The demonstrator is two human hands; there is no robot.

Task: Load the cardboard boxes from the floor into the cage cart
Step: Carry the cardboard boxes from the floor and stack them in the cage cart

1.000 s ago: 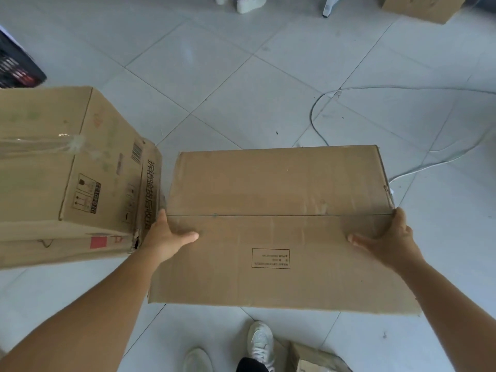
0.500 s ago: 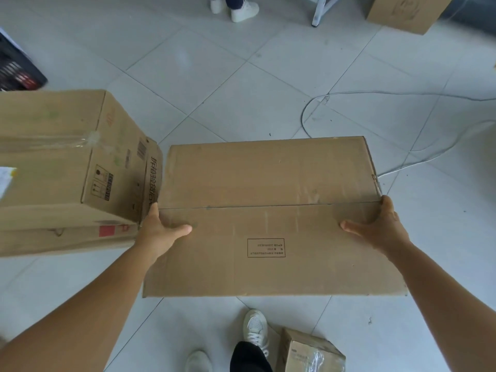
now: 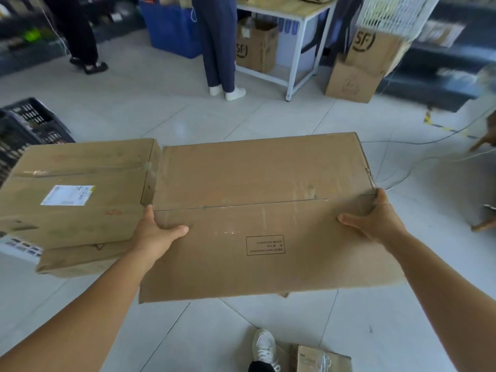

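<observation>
A wide brown cardboard box (image 3: 263,183) is held off the floor in front of me. My left hand (image 3: 155,232) grips its left edge, thumb lying across the top. My right hand (image 3: 375,218) grips its right edge the same way, thumb on top. To the left a taped box with a white label (image 3: 72,189) sits on a flatter box (image 3: 80,257). A small box (image 3: 323,358) lies on the floor by my shoe. A white wire cage (image 3: 394,14) shows blurred at the top right.
Two people stand at the back near a white-legged table (image 3: 295,49) and a blue bin (image 3: 171,28). SF-marked boxes (image 3: 362,65) stand by the table. A black crate (image 3: 24,127) is at left. Cables (image 3: 418,159) trail over the tiles at right.
The box in my hands has risen and my view has tilted up, bringing the table, people and wire cage into sight. Both hands keep the same grip.
</observation>
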